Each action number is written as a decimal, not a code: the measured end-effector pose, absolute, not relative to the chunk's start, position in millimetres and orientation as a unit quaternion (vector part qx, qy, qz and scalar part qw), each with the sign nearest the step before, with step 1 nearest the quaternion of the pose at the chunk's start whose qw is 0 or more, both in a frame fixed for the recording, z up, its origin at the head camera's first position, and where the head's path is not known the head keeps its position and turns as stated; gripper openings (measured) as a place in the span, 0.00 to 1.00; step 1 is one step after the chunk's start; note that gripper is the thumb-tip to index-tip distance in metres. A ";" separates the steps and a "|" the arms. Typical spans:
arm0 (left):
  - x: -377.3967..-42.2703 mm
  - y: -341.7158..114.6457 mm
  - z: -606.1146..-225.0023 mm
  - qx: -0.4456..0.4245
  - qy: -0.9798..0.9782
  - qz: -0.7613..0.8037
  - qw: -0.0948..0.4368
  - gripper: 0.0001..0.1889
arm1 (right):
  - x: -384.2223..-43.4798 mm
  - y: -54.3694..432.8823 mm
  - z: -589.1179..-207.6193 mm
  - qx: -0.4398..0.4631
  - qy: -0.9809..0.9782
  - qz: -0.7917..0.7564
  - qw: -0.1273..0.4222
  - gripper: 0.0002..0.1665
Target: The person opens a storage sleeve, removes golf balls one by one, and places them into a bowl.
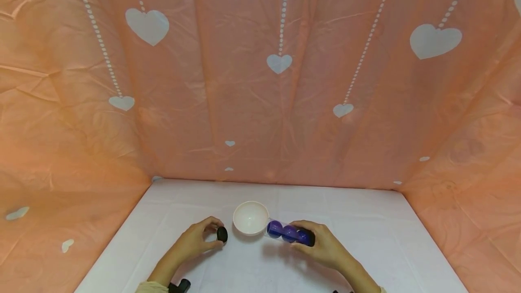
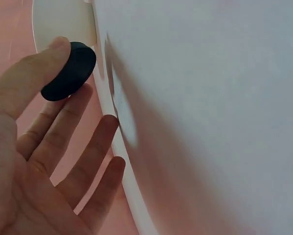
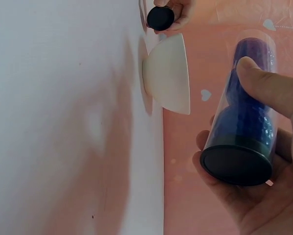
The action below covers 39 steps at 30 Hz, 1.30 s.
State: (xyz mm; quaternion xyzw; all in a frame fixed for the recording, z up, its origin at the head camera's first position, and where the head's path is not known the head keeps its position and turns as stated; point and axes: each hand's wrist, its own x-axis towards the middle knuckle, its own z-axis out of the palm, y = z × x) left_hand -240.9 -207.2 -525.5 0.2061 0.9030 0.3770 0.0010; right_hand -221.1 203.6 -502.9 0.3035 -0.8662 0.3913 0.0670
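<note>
My left hand [image 1: 199, 240] pinches a round black cap [image 1: 222, 234] between thumb and fingertips, left of the bowl. In the left wrist view the cap [image 2: 70, 73] is seen edge-on, the other fingers spread below it. My right hand [image 1: 320, 244] grips a clear tube [image 1: 281, 230] of blue-purple balls [image 1: 289, 233], tilted with its far end close to the bowl's rim. A black base [image 3: 236, 164] closes the tube's near end in the right wrist view. The white bowl [image 1: 250, 219] stands upright between both hands, its visible inside bare.
A white-covered table [image 1: 244, 270] lies under everything. Orange sheeting [image 1: 252, 116] with white hearts rises behind it and on both sides. A black object [image 1: 181, 285] shows beside the left forearm at the bottom edge.
</note>
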 end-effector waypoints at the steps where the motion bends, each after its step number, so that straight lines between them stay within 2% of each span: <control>1: -240.5 -207.2 -525.2 0.201 0.905 0.374 0.002 0.24 | -221.1 203.4 -502.7 0.303 -0.866 0.392 0.066 0.26; 16: -232.9 -209.7 -522.5 0.154 0.933 0.325 -0.020 0.24 | -221.2 203.3 -503.1 0.301 -0.868 0.389 0.073 0.25; 28: -231.6 -211.0 -525.7 0.177 0.940 0.287 -0.061 0.22 | -221.2 204.1 -502.5 0.291 -0.870 0.391 0.072 0.26; 36: -227.6 -206.4 -517.8 0.144 0.945 0.290 -0.042 0.24 | -222.1 204.2 -501.1 0.299 -0.863 0.401 0.077 0.25; 39: -227.0 -202.0 -513.7 0.122 0.944 0.303 -0.049 0.22 | -221.9 204.3 -502.1 0.298 -0.863 0.401 0.080 0.25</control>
